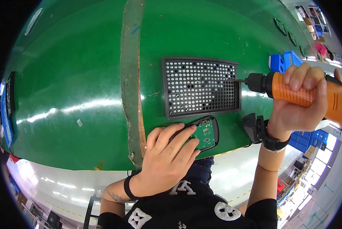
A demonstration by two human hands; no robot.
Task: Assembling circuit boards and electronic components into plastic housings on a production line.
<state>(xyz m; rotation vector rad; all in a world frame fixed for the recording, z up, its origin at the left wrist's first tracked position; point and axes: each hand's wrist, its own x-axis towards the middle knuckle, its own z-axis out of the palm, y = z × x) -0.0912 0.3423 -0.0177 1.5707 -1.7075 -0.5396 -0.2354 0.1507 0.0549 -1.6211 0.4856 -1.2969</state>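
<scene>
My right hand (302, 91) is wrapped round an orange and black electric screwdriver (293, 89), held level with its bit pointing left. The bit's tip is over the right part of a black screw tray (165, 89), whose grid of holes carries many silver screws; the lower right holes look dark. Just below the tray, my left hand (167, 152) grips a black plastic housing (216, 131), fingers bent across its left side. Inside the housing show a green circuit board (205, 137) and some thin wires. My left thumb is hidden.
A worn green strip (131, 76) runs across the green table (75, 57) left of the tray. A black wrist-mounted device (251, 126) sits by my right wrist. Blue bins (283, 61) stand at the right, with several circuit boards (280, 26) farther back.
</scene>
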